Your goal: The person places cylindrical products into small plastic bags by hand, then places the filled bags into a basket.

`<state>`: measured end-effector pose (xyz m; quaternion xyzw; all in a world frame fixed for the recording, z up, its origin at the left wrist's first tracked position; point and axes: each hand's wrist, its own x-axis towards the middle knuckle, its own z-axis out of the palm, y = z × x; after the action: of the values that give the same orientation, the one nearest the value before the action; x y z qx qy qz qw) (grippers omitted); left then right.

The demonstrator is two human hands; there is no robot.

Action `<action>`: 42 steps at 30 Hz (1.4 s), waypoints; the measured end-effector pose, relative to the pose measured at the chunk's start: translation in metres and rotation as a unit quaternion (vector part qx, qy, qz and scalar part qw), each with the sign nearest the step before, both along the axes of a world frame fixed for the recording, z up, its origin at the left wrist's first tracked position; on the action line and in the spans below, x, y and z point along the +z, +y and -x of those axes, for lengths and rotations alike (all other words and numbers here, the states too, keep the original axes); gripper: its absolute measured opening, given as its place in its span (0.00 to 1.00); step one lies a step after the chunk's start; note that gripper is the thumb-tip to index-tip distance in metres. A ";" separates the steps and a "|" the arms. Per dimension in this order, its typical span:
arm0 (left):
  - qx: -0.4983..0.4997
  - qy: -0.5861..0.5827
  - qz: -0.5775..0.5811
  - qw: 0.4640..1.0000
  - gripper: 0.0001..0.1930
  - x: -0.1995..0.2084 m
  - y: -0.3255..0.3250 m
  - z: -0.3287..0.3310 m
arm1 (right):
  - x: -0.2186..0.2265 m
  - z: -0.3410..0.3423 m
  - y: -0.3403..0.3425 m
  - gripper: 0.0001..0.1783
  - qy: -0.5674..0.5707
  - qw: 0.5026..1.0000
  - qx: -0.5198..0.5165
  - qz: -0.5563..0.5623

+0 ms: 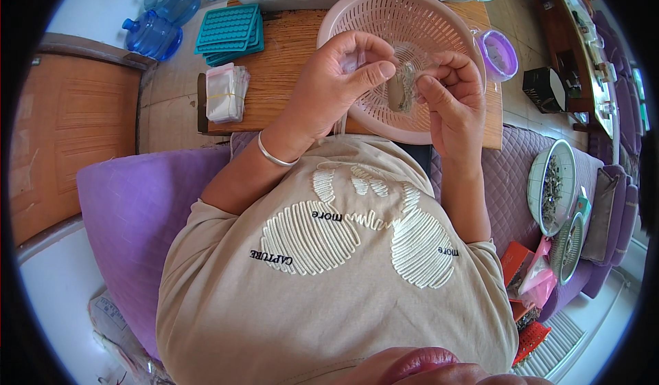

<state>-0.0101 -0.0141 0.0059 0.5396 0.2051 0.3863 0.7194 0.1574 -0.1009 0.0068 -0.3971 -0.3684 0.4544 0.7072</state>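
My left hand (336, 76) and my right hand (449, 96) meet over a pink plastic colander (374, 14) that rests on a small wooden table (288, 48). Between their fingertips they pinch a small clear packet (401, 88) holding a greyish-brown lump. The left thumb presses the packet's left side, and the right thumb and fingers grip its right edge. A silver bangle (273, 155) circles my left wrist.
A stack of teal moulds (230, 31) and a bundle of clear bags (225, 93) lie at the table's left. Blue water jugs (154, 35) stand beyond. A purple-lidded tub (501, 54) sits at the right. On the purple sofa (130, 206) lie a white bowl (552, 186) and a mesh sieve (568, 247).
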 end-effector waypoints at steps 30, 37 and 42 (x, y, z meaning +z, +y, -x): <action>0.082 -0.007 -0.629 0.773 0.12 0.021 0.022 0.010 | 0.005 -0.004 -0.002 0.04 0.140 0.981 0.127 -0.053; 0.031 0.017 -0.528 0.848 0.05 0.019 0.030 0.004 | 0.016 -0.015 0.006 0.05 0.144 0.982 0.115 -0.040; 0.056 0.019 -0.339 0.939 0.07 0.008 0.031 0.005 | 0.025 -0.024 0.009 0.02 0.040 0.999 0.013 0.022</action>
<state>-0.0149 0.0169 0.0139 0.7468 0.1054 0.4620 0.4667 0.1812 -0.0917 0.0319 -0.3892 -0.3346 0.4874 0.7064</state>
